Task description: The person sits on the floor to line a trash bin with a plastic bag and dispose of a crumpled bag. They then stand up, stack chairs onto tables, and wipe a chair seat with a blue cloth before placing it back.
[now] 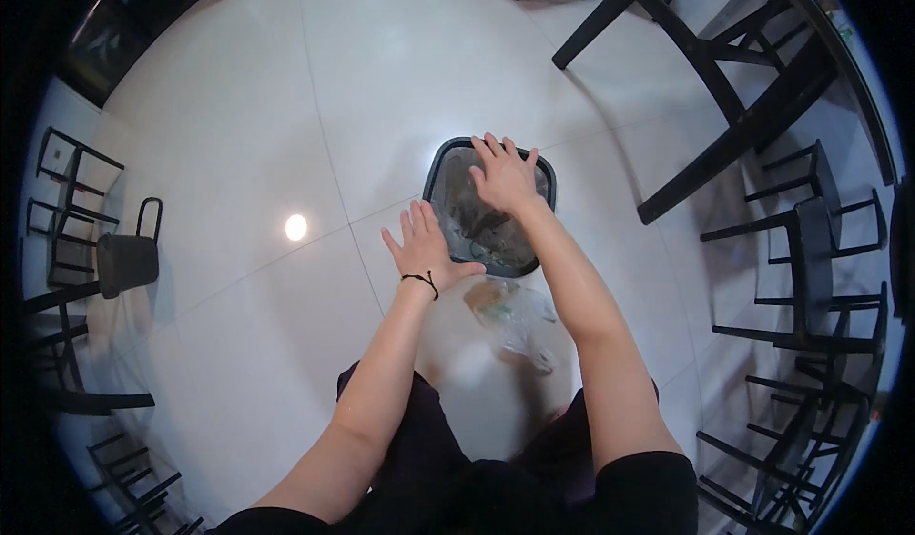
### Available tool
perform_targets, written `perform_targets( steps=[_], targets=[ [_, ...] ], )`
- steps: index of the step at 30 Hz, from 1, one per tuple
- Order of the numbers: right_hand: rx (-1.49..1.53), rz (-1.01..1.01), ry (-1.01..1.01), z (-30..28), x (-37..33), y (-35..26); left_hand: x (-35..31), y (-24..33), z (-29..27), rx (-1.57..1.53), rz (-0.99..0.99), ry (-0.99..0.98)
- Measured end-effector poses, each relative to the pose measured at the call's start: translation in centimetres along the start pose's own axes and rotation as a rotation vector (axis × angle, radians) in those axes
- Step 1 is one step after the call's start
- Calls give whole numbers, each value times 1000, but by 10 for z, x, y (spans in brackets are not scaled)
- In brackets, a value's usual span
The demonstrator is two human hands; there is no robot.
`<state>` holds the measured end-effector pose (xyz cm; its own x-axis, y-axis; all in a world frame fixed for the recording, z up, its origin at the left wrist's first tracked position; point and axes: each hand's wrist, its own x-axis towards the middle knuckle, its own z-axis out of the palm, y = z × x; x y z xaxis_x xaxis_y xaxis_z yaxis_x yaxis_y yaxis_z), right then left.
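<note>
- Left hand [426, 253] spread at the near-left rim of the bin [551, 184]; my right hand [505, 181], fingers fanned, over its far rim.
- It's on the floor [229, 135], likely light, stiff; liner [464, 213] looks soft, slippery.
- I'd grip opposite rims.

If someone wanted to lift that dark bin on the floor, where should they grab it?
Probably by the rim of the dark bin, at its left and right sides, one hand each, coming down from above. The bin looks upright, its opening facing up, so the rim offers two opposite edges. The liner looks thin and wrinkled, likely a poorer hold.
</note>
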<state>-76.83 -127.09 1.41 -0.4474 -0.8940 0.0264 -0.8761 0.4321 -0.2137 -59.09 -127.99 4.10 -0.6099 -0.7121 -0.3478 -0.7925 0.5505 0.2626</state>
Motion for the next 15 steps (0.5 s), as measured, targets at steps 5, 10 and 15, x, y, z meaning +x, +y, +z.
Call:
perform_targets(
  steps=[5,10,15],
  targets=[
    [461,6,55,-13,19,62,2,-1,0,-255,-9,95],
    [391,337,-9,-26,-31,106,37,-33,7,-918,-187,593],
    [1033,599,-469,-14,-86,103,40,-34,1,-1139,-344,578]
  ],
)
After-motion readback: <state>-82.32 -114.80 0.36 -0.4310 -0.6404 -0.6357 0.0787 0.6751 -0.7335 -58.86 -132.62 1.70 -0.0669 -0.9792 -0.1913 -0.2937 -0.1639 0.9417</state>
